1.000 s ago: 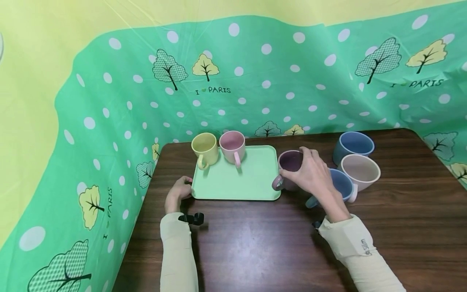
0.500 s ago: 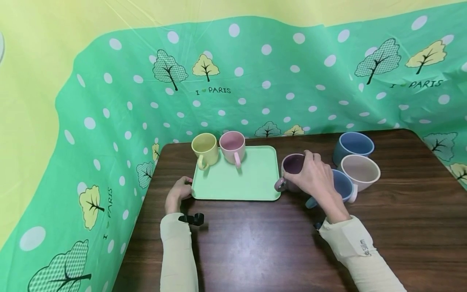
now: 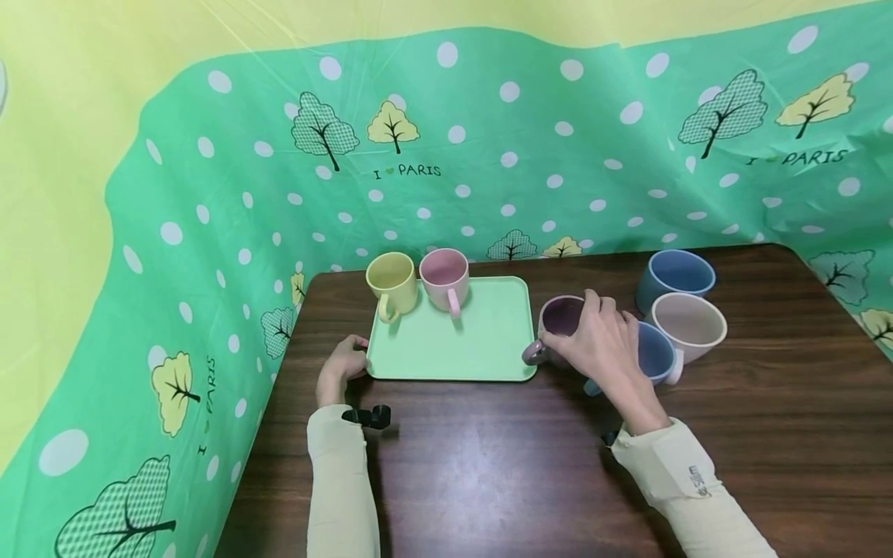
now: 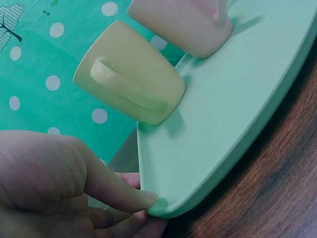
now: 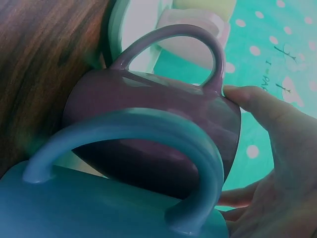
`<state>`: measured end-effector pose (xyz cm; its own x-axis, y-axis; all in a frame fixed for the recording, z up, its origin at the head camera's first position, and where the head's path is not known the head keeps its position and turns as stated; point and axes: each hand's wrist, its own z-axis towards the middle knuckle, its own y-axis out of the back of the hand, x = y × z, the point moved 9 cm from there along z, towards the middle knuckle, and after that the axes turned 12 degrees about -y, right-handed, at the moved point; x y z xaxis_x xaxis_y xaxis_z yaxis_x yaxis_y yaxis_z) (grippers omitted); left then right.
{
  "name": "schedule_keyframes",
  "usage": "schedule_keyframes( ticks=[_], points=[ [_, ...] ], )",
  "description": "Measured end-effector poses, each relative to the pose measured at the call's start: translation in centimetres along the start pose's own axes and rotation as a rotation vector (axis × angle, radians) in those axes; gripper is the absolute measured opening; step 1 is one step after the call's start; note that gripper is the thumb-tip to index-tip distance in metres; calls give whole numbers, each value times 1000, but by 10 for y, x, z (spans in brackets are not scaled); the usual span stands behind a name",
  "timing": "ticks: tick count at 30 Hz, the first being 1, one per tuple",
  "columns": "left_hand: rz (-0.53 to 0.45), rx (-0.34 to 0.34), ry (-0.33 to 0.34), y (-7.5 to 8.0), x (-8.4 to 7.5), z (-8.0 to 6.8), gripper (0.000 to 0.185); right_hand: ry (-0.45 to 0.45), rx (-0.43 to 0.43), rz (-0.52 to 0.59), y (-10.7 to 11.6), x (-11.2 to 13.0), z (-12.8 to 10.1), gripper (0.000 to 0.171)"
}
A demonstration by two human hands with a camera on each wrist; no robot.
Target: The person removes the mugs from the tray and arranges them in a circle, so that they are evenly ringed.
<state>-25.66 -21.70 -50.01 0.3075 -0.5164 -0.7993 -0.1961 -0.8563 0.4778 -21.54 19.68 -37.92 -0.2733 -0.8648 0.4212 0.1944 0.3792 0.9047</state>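
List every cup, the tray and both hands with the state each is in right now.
Purple cup: upright on table, gripped at rim by right hand.
Yellow cup: upright on tray.
Pink cup: upright on tray.
Two blue cups, beige cup: upright on table.
Green tray: flat on table.
Left hand: pinching tray corner.

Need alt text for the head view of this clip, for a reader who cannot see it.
A person's right hand grips a purple mug by its rim on a dark wooden table, just right of a green tray. The left hand holds the tray's near left corner; a yellow mug and a pink mug stand on it.
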Motion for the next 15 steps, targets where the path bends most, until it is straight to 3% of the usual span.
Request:
schedule_keyframes(
  ticks=[15],
  points=[
    [-7, -4, -13, -1, -2, 0, 50, -7, 29, -9, -1, 3, -3, 103]
  ],
)
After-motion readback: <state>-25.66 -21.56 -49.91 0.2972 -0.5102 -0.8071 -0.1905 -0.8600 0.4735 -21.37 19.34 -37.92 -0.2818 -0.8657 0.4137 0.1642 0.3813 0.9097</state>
